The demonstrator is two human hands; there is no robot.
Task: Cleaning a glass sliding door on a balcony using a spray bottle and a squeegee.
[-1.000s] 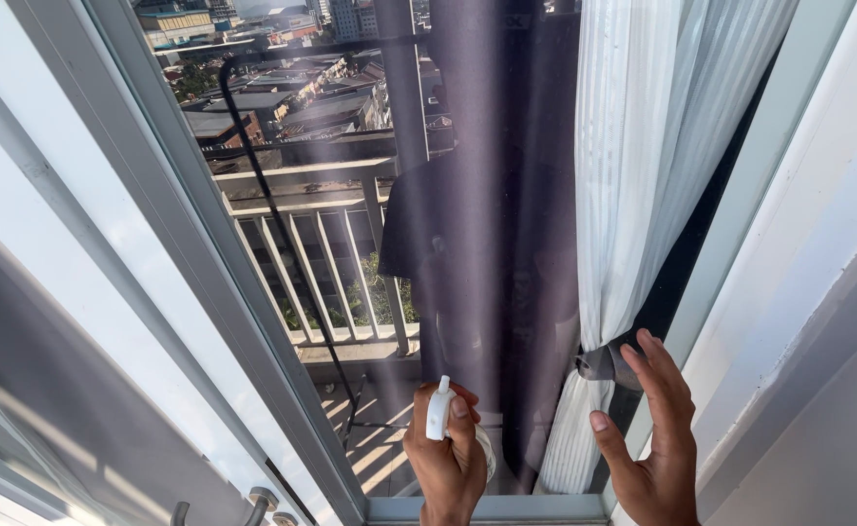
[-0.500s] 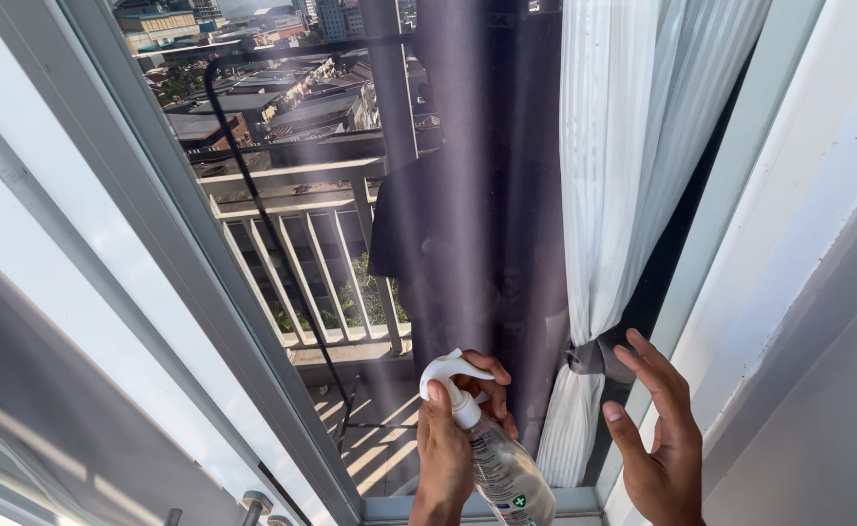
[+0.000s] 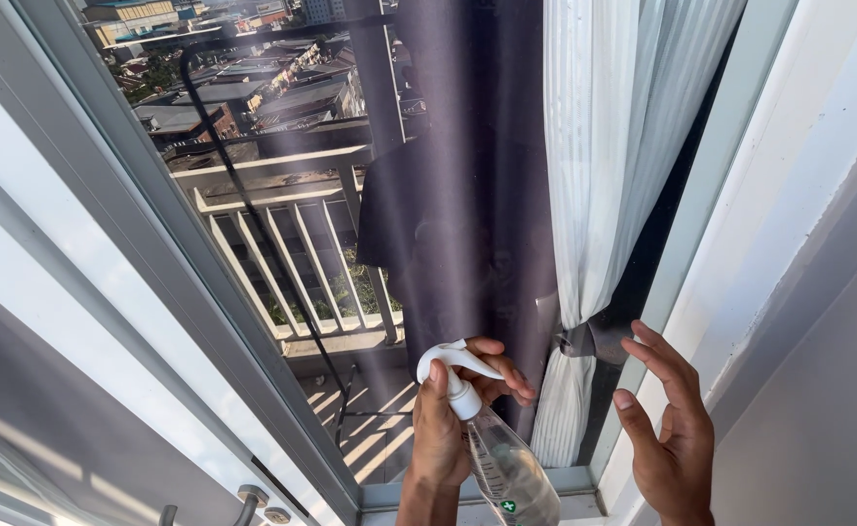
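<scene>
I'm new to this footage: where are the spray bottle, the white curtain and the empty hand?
spray bottle (image 3: 511, 472), head view, clear body.
white curtain (image 3: 609, 166), head view, upper folds.
right hand (image 3: 672, 438), head view, palm.

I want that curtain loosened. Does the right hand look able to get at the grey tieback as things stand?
Probably yes. The right hand is open and empty, its fingertips just right of the tieback with nothing between. The left hand is busy holding the spray bottle.
</scene>
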